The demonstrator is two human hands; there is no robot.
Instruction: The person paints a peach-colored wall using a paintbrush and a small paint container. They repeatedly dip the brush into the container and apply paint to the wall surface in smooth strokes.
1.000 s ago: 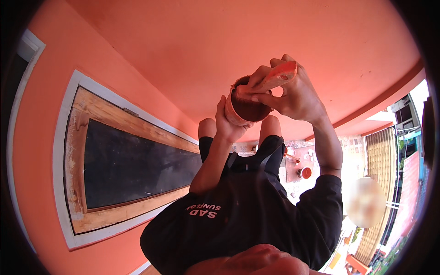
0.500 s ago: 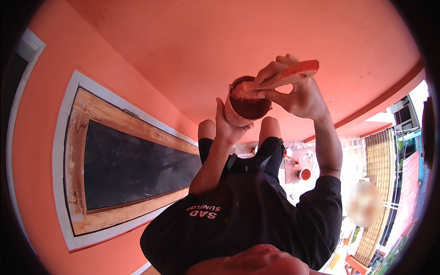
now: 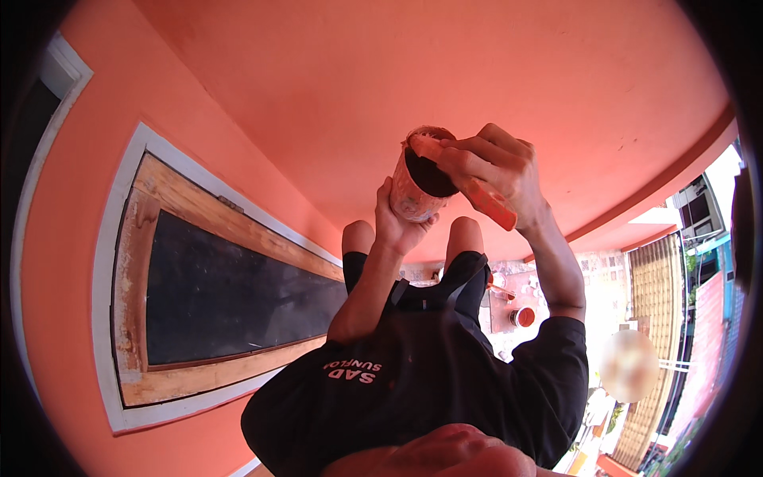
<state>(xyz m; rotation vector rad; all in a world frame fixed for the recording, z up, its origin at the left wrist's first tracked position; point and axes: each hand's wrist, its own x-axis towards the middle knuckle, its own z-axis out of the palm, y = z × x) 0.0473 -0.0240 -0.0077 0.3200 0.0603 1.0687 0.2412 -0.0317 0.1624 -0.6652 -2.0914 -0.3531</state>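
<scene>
Before a coral wall [image 3: 318, 87], seen from the head, a person's left hand [image 3: 400, 232] clasps a smeared cup [image 3: 413, 189]; the right hand [image 3: 499, 171] has its grip clamped on a brush [image 3: 493, 205]. The cup sits left of the right hand, and the brush slants from the cup's mouth down rightward to its handle end.

The single view is worn on the head, through the left of two side-by-side fisheye cameras, and faces steeply down the body. The shirt [image 3: 445, 381] looms nearest, low in the middle; left grip [image 3: 403, 232] and right grip [image 3: 502, 168] sit farther off, above centre. The wall [image 3: 318, 71] spreads across the top, and the floor [image 3: 500, 323] shows small and distant.
</scene>
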